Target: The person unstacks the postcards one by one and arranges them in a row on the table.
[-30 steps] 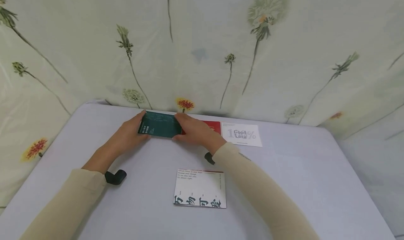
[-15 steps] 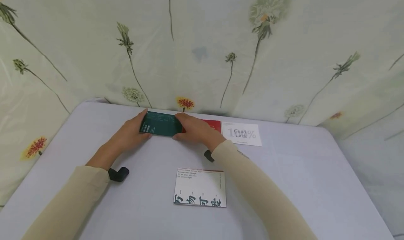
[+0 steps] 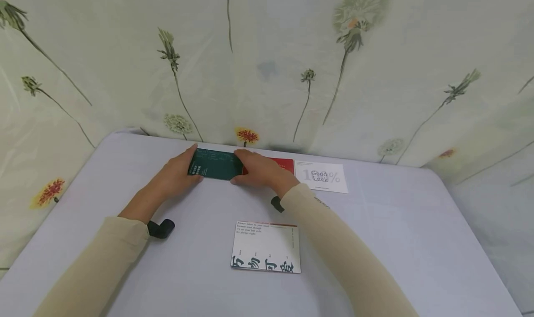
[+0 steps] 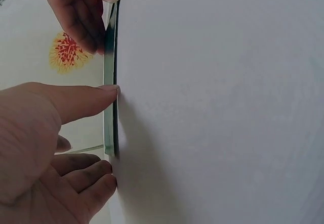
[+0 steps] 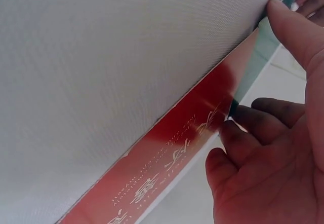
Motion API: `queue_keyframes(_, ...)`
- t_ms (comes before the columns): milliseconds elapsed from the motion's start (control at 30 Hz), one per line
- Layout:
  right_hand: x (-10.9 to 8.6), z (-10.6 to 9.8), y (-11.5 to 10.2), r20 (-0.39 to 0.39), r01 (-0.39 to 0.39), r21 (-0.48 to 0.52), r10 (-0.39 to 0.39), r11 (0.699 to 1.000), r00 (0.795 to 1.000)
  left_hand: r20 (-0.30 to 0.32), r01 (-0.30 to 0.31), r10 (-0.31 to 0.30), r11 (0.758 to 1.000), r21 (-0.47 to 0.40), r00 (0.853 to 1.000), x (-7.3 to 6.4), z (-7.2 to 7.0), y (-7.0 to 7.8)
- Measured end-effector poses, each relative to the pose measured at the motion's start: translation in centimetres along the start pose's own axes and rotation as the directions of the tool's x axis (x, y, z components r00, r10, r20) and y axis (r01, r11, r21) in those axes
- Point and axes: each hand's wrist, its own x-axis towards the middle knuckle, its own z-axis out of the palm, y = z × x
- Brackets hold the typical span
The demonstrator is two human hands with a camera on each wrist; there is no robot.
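Both hands are on a dark green postcard point(image 3: 214, 165) with white print, at the back of the table. My left hand point(image 3: 177, 175) holds its left end, thumb on the near edge and fingers around the far left corner. My right hand point(image 3: 262, 171) grips the right end, thumb at the near edge and index finger at the far edge. In the left wrist view the postcard shows edge-on, low over the white cloth. Right beside it lies a red postcard point(image 5: 177, 127), partly hidden under the right hand in the head view; the green one meets its end in the right wrist view.
A white "Good Luck" postcard point(image 3: 321, 178) lies to the right of the red one. Nearer the front is a small stack of postcards point(image 3: 267, 247), a white one on top. A flower-patterned curtain point(image 3: 267, 66) hangs behind the table's back edge.
The green postcard and my left hand have shifted slightly right, toward the red postcard. My right hand has barely moved; the whole head view has drifted a little.
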Motion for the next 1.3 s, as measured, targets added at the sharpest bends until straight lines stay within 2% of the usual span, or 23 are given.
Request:
queue_keyframes(367, 0.1, 0.0, -0.1, -0.014, -0.003, -0.002, 0.003, 1.000, 1.000, -0.006, 0.014, -0.014, 1.000, -0.002, 1.000, -0.3, 0.0, 0.3)
queue_keyframes(633, 0.2, 0.0, -0.4, -0.024, 0.017, 0.006, -0.017, 1.000, 1.000, -0.016, 0.009, -0.009, 1.000, 0.005, 1.000, -0.1, 0.1, 0.0)
queue_keyframes(867, 0.2, 0.3, -0.1, -0.053, -0.005, 0.022, 0.006, 1.000, 0.999, -0.030, 0.005, -0.003, 0.999, 0.036, 1.000, -0.4, 0.3, 0.0)
queue_keyframes(1033, -0.5, 0.0, 0.5, -0.091, 0.008, -0.004, -0.008, 1.000, 0.996, -0.034, 0.002, 0.001, 0.996, 0.091, 0.999, -1.1, 0.1, 1.0)
queue_keyframes(1300, -3.9, -0.8, 0.8, -0.131, 0.057, -0.057, -0.065, 0.997, 0.989, -0.029, -0.090, 0.094, 0.988, 0.125, 0.995, -3.7, 0.2, 3.8)
